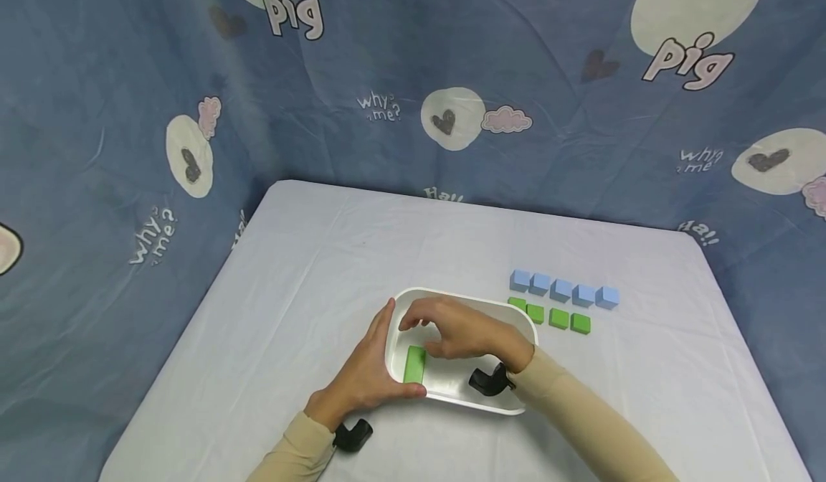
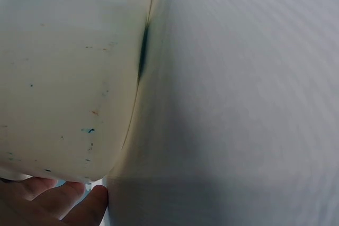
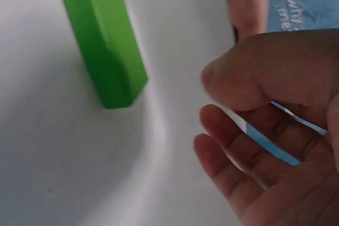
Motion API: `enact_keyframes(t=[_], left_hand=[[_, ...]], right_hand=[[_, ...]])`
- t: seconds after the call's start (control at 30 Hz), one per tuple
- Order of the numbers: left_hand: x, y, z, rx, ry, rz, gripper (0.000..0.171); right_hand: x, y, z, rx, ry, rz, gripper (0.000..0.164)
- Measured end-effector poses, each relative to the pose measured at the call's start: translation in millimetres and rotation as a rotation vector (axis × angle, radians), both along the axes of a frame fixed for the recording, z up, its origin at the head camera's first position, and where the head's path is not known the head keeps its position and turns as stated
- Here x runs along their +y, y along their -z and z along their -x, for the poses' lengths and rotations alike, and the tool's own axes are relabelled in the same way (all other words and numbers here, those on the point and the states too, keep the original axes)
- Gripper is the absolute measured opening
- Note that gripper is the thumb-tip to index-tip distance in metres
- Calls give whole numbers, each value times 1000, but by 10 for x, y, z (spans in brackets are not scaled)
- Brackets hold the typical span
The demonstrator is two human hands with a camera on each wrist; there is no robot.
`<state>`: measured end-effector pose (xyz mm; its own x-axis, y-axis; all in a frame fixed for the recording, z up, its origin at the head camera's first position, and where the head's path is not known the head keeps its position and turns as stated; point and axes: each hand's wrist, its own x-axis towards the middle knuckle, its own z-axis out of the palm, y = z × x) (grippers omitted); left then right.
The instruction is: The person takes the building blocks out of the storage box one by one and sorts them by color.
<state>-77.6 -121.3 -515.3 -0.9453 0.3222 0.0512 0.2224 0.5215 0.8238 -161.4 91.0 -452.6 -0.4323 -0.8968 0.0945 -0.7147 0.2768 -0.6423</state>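
Note:
A white tray [image 1: 461, 396] with rounded corners lies on the table, and a long green block [image 1: 415, 364] rests inside it towards the left end. My left hand [image 1: 368, 371] holds the tray's left end, thumb at the near rim and fingers along the end wall. In the left wrist view, fingertips [image 2: 87, 205] touch the tray's marked outer wall [image 2: 69, 88]. Over the inside of the tray is my right hand [image 1: 461, 328], its fingers loosely bent with nothing between them. The right wrist view shows the green block [image 3: 106, 41] apart from that hand's thumb and fingers.
Beyond the tray's right end stand a row of several light blue cubes [image 1: 561, 290] and a row of several small green cubes [image 1: 558, 318]. One green cube is close to the tray's rim. A white cloth [image 1: 310, 303] covers the table, with a blue printed curtain [image 1: 361, 59] behind.

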Motion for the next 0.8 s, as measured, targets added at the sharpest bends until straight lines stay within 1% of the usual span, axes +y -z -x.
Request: enact_keyframes(t=[0.1, 0.33, 0.6, 0.8], left_hand=[[-1, 5, -3, 2, 5, -2, 148], [-2, 5, -7, 10, -1, -8, 148], [7, -9, 1, 31, 6, -2, 148], [7, -3, -3, 35, 6, -18, 147]], right_hand=[[-18, 62, -19, -11, -31, -44, 43], [-69, 175, -53, -46, -89, -82, 51], [-103, 216, -84, -34, -113, -110, 49], [-107, 261, -89, -36, -109, -131, 49]])
